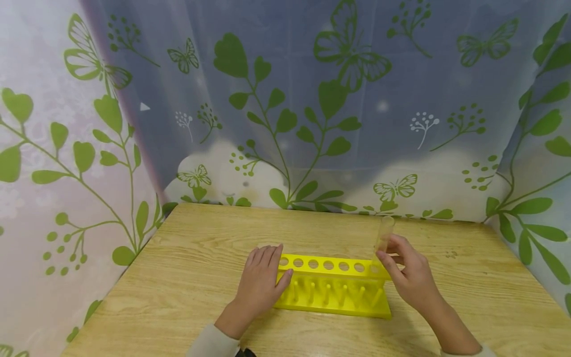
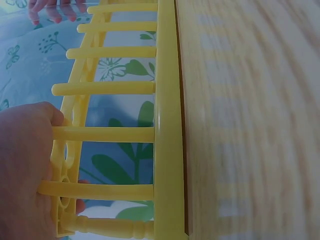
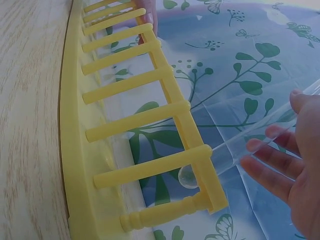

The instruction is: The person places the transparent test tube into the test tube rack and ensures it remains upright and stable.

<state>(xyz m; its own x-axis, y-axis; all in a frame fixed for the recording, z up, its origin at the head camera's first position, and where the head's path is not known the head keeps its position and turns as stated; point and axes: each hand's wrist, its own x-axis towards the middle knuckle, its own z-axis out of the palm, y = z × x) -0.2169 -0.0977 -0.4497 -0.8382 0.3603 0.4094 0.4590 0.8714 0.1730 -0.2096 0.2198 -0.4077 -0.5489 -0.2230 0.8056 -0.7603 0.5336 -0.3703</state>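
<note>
A yellow test tube rack (image 1: 332, 308) stands on the wooden table, with a row of round holes along its top bar and upright pegs below. My left hand (image 1: 263, 277) grips the top bar at the left end, thumb in front and fingers over the back. At the opposite end, my right hand (image 1: 412, 270) pinches a clear test tube (image 1: 386, 229) between thumb and fingers. The tube tilts slightly. In the right wrist view, the tube's rounded bottom (image 3: 188, 176) pokes through the end hole of the top bar, beside the last peg (image 3: 150, 167).
The wooden table (image 1: 187, 277) extends on both sides of the rack. Behind it hangs a blue-grey curtain (image 1: 285, 148) printed with green leaves and butterflies, and similar cloth (image 1: 67, 198) covers the left side.
</note>
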